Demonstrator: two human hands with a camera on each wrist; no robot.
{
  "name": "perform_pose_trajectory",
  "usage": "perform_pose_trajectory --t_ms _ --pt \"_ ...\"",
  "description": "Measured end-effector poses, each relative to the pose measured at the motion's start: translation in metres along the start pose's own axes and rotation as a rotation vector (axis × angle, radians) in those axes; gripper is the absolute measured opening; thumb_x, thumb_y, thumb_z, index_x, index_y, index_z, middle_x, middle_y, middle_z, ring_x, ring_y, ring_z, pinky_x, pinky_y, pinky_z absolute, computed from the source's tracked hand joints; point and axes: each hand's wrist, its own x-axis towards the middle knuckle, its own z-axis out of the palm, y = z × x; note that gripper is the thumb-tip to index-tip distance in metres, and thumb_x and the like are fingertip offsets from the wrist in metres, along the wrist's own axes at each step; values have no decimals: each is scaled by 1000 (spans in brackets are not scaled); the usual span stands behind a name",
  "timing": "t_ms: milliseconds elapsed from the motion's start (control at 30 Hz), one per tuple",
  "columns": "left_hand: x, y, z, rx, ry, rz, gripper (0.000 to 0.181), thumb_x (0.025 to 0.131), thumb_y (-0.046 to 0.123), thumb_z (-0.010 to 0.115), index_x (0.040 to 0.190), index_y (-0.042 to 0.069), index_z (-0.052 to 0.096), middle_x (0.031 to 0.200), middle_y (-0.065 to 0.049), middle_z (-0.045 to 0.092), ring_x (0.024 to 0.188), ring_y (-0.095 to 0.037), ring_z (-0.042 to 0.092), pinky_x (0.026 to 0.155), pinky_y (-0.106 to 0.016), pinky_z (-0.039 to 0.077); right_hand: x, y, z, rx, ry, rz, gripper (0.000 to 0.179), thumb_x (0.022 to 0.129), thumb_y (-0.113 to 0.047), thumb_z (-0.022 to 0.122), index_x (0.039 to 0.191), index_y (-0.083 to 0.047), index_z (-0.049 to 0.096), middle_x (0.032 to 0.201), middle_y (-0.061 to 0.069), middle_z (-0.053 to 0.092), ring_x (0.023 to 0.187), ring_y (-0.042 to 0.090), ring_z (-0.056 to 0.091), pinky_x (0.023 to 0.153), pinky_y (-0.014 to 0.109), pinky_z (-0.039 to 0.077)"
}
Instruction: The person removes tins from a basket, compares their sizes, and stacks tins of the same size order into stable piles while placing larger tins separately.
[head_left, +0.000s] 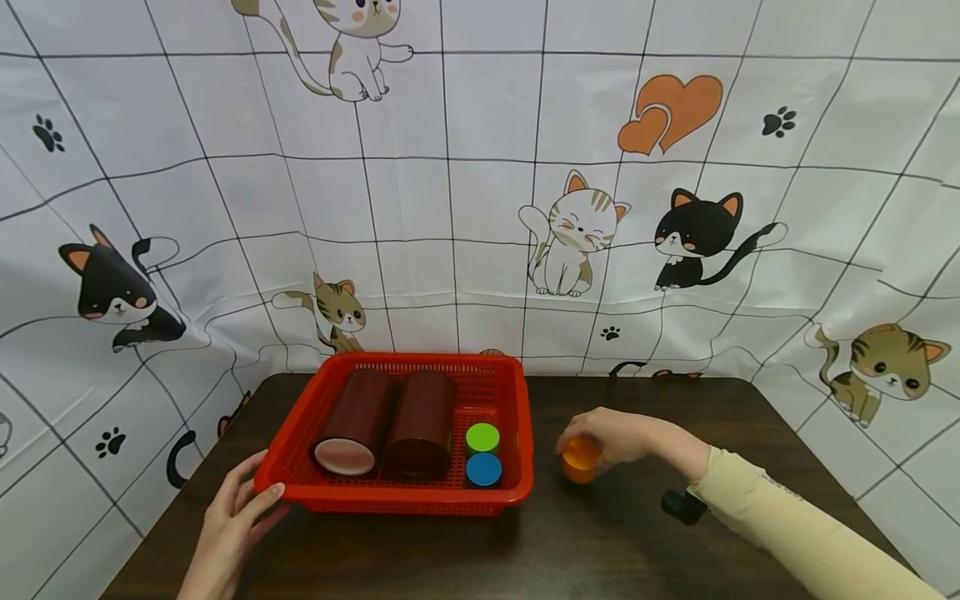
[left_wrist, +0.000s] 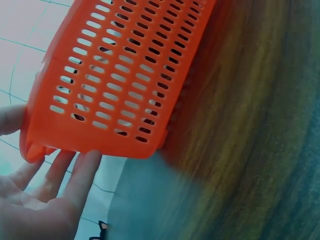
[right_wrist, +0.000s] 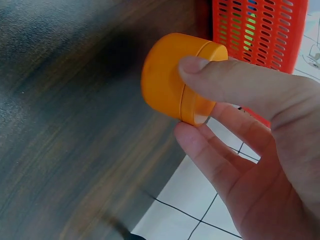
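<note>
R. hand: grip closed round orange jar, nr. red basket; L. hand: grip pinches basket's rim.

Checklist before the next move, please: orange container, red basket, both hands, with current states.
1. Right hand grips orange container: ok.
2. Left hand holds red basket at its near left corner: ok.
3. Green-topped container and blue-topped container inside basket: ok.
4. Orange container inside basket: not ok; it is outside, to the right.
5. Orange container's contents: cannot tell.
</note>
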Motion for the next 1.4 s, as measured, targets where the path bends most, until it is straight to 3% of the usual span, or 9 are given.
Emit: perform_pose_trajectory --t_ms 500,800,1133,1400 --pt "-1 -2 3 -10 9 -1 73 97 30 64 155 24 20 106 25 55 96 10 59 90 -21 58 -1 -4 9 15 -14 -20 48 78 -6 81 123 -17 67 121 -4 64 108 11 58 90 28 55" --pt "0 -2 8 -40 27 57 66 99 26 61 152 23 23 109 23 55 97 9 60 85 -18 58 -3 -6 10 15 -14 -7 47 78 -6 82 121 -17 68 120 -4 64 104 9 57 84 23 54" --pt "0 -1 6 -30 22 30 67 99 28 62 153 25 22 108 22 53 96 10 59 87 -19 58 -3 -5 15 27 -24 22 48 77 -7 82 122 -20 67 119 -7 63 101 5 53 82 20 51" --pt "0 -2 5 -35 22 32 68 98 27 62 153 24 22 107 23 55 96 9 60 87 -19 58 -3 -3 18 20 -10 -18 49 76 -6 83 121 -19 67 119 -6 64 101 5 54 82 21 52"
